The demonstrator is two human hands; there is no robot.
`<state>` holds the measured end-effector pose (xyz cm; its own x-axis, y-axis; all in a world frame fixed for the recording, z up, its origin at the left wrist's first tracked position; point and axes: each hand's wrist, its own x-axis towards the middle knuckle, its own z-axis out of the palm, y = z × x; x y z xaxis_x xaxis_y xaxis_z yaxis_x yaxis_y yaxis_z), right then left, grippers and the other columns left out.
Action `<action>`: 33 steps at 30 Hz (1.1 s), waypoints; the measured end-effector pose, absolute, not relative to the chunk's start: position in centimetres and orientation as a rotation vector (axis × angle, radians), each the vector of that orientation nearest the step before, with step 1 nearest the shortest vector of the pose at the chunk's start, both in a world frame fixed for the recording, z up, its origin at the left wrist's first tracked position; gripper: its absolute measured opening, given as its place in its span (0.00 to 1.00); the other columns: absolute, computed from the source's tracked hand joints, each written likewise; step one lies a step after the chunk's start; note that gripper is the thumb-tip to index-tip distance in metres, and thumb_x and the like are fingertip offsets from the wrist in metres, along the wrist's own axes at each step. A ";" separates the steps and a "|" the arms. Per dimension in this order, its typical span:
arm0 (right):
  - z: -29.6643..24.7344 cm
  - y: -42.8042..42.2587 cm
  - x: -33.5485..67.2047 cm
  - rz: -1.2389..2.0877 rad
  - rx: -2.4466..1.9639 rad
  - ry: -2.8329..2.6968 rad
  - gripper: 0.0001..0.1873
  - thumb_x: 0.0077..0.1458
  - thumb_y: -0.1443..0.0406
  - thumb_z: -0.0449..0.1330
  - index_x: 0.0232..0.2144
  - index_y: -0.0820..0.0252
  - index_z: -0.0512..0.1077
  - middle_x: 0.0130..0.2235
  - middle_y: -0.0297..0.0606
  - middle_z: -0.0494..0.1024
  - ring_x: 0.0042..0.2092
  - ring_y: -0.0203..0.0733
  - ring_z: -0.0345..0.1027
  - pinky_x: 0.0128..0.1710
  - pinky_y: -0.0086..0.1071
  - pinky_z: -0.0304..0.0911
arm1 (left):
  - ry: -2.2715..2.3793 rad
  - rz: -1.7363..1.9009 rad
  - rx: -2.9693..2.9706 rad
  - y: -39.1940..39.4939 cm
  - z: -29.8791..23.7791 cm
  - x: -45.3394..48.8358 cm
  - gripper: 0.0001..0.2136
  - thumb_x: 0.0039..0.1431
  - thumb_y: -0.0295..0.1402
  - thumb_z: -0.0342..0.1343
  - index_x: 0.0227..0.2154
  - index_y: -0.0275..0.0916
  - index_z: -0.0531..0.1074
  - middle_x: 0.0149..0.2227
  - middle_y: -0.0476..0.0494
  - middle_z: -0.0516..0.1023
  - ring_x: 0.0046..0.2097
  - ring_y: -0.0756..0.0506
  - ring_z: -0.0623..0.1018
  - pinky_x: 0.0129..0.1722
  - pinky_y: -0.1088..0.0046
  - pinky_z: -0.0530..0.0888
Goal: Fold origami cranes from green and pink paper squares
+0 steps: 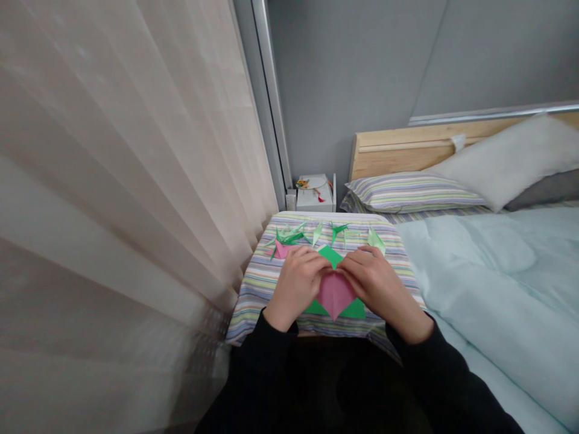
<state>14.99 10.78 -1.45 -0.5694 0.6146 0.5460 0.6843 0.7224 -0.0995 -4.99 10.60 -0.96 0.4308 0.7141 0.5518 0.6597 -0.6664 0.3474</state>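
Between my hands is a pink sheet of origami paper (335, 294), creased down its middle, with one corner pointing toward me. My left hand (304, 274) pinches its upper left edge. On the opposite side, my right hand (371, 276) grips the upper right edge, fingers closed. Green paper (354, 310) lies beneath the pink sheet and shows at its lower sides and above it. Just beyond my hands are folded pieces: a dark green paper crane (337, 231), a light green folded piece (375, 240), and a pink folded piece (281, 249) at the left.
A striped cloth covers the small table (257, 283). Close on the left hangs a pale curtain (149, 181). To the right stands a bed with a light blue quilt (479, 265) and a striped pillow (416, 190). A white stand (314, 199) with small items sits behind the table.
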 end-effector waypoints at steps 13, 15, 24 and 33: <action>-2.5 10.9 15.9 -0.076 -1.112 -1.943 0.14 0.67 0.65 0.56 0.28 0.56 0.73 0.30 0.40 0.77 0.34 0.46 0.69 0.35 0.39 0.59 | 1.413 1.831 1.648 11.2 -3.1 -5.9 0.11 0.64 0.37 0.61 0.47 0.41 0.73 0.41 0.42 0.78 0.45 0.42 0.78 0.51 0.63 0.74; -2.7 10.8 15.7 -0.038 -1.103 -1.874 0.13 0.67 0.65 0.56 0.28 0.55 0.73 0.30 0.40 0.77 0.35 0.47 0.70 0.36 0.39 0.61 | 1.233 1.671 1.509 11.2 -3.8 -5.6 0.12 0.61 0.37 0.62 0.45 0.39 0.73 0.38 0.43 0.78 0.42 0.44 0.80 0.46 0.67 0.75; -2.7 10.4 14.7 0.202 -1.056 -1.872 0.14 0.68 0.60 0.57 0.29 0.55 0.73 0.31 0.40 0.78 0.36 0.47 0.72 0.38 0.40 0.64 | 0.939 1.419 1.218 11.0 -4.4 -4.4 0.15 0.55 0.44 0.68 0.34 0.36 0.78 0.30 0.47 0.79 0.32 0.48 0.76 0.34 0.73 0.72; -3.1 11.4 16.5 1.036 -0.893 -1.694 0.25 0.58 0.51 0.66 0.54 0.51 0.69 0.55 0.44 0.79 0.56 0.52 0.73 0.55 0.49 0.68 | 0.712 1.248 0.979 11.1 -4.3 -5.9 0.21 0.50 0.46 0.72 0.41 0.37 0.82 0.37 0.42 0.84 0.33 0.48 0.79 0.33 0.75 0.73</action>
<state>16.49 11.35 -3.14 -0.3061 0.8919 0.3330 0.1103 0.3807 -0.9181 -5.90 11.12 -4.29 0.2035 0.9767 0.0678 -0.4389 0.0291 0.8980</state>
